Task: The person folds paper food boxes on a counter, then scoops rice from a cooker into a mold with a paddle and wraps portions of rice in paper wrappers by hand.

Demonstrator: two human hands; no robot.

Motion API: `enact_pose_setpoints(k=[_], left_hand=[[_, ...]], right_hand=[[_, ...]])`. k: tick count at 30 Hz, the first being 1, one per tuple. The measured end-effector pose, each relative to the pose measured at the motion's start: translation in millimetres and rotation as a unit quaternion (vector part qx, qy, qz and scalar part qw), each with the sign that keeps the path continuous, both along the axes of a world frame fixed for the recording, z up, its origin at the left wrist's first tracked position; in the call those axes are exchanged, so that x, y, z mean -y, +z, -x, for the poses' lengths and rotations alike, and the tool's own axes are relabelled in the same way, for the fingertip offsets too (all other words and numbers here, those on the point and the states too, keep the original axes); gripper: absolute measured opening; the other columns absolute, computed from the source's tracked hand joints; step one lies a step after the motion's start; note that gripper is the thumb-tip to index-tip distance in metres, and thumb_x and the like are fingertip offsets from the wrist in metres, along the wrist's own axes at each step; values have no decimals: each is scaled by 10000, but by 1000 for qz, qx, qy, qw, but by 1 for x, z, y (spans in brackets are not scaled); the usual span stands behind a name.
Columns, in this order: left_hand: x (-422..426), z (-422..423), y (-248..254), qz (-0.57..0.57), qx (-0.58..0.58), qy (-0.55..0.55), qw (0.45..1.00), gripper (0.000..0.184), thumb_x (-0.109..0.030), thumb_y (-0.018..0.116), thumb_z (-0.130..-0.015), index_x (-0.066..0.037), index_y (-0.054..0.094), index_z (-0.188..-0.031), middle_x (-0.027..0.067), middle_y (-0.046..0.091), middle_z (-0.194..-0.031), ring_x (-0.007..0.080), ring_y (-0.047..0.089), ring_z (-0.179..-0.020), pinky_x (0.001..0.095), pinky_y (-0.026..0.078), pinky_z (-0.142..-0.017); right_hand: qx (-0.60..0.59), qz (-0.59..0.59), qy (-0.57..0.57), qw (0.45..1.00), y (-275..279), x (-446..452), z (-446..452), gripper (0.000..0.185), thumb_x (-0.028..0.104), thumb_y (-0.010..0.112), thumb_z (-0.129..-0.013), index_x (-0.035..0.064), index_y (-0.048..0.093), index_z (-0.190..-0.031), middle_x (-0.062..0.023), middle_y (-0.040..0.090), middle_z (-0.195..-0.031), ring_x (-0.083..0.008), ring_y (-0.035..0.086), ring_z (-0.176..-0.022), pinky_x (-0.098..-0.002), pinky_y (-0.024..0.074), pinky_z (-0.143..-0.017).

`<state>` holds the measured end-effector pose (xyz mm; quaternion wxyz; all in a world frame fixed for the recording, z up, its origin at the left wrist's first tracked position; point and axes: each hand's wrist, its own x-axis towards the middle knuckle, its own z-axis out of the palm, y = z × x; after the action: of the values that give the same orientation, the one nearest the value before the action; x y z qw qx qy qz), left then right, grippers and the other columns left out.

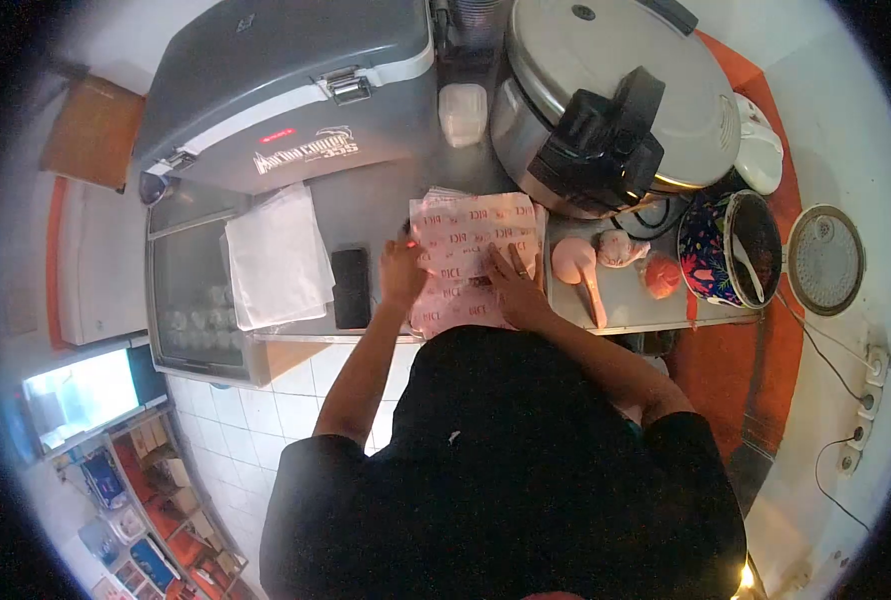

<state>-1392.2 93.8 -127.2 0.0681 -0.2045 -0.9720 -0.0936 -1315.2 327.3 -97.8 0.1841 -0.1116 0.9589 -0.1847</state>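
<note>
Pink food wrapping paper (471, 225) with red printed lettering lies in layers at the front edge of the steel counter. My left hand (402, 272) is at the paper's left edge, its fingers curled closed on that edge. Stretched out flat, my right hand (516, 287) rests on the right part of the paper, with a ring on one finger. Just left of my left hand lies a black phone (351, 289). To the right of the paper is a pink rice paddle (577, 268).
A grey cooler box (286, 95) and a large rice cooker (616, 90) stand behind. White plastic sheets (280, 258) lie at left. At right are two small wrapped bundles (621, 248), a floral pot (711, 250) with a spoon, and a round lid (827, 258).
</note>
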Motion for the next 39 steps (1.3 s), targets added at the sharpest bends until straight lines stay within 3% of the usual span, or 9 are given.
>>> enact_pose_setpoints(k=[7,9,13,18,25,26,29,31,39], left_hand=[[7,-22,-31,-285,241,94,923,260,-232,674,-848,4,682,-957,159,714,-891,318,649,-663,402,500,-608],[7,-35,-10,-387,608,204,663,265,-252,650,-875,5,668,-935,124,694,-828,237,601,-604,364,476,-561],[14,-62,-53,-421,494,95,755,186,-227,605,-893,-47,652,-882,77,651,-809,162,563,-641,297,464,-589],[2,-54,-76,-810,522,217,157,171,-224,503,-927,-94,606,-885,94,645,-882,213,599,-851,371,477,-820],[-36,-43,-11,-833,320,251,374,206,-244,535,-912,-63,589,-993,100,631,-1046,298,548,-1085,462,410,-949],[-42,-39,-1,-649,186,179,715,218,-248,564,-896,-60,598,-1000,97,628,-1034,302,541,-1088,475,396,-954],[-58,-16,36,-223,43,-48,973,239,-258,619,-856,-67,628,-1000,81,625,-1016,303,526,-1100,493,372,-960],[-67,-6,42,70,29,-153,985,217,-280,681,-801,-103,688,-926,60,644,-924,305,561,-1033,483,393,-925],[-43,20,16,-212,232,-57,948,177,-234,671,-816,-58,690,-807,124,690,-866,328,620,-896,456,461,-857]], right_hand=[[16,-3,20,1000,-10,-22,-5,642,256,556,-906,112,329,-1489,-1,128,-1615,-323,18,-1486,-662,5,-1114],[-47,14,40,998,-22,-27,-7,692,369,620,-876,106,376,-1467,5,142,-1612,-335,21,-1484,-660,25,-1115],[-32,72,38,996,-25,-32,-7,775,461,658,-835,92,386,-1460,2,149,-1611,-351,19,-1480,-660,33,-1115],[-88,-45,63,993,8,-15,-11,802,464,676,-816,86,380,-1458,1,139,-1611,-349,41,-1476,-630,102,-1132],[-1,60,22,998,-2,-24,25,474,362,673,-833,115,595,-1230,-28,487,-1371,-321,369,-1307,-609,216,-1089],[-34,96,27,994,-27,-33,27,393,343,670,-839,132,645,-1169,-29,568,-1301,-304,436,-1261,-612,228,-1077],[-4,20,56,998,21,-24,55,276,310,674,-838,152,709,-1061,-32,675,-1162,-261,546,-1155,-552,268,-1070],[53,-93,82,991,42,-21,71,233,295,680,-832,156,723,-1014,-33,700,-1093,-236,589,-1094,-490,297,-1076],[41,142,-90,985,-31,-60,82,160,198,665,-830,95,721,-940,-100,686,-1081,-284,589,-1092,-468,397,-998]])
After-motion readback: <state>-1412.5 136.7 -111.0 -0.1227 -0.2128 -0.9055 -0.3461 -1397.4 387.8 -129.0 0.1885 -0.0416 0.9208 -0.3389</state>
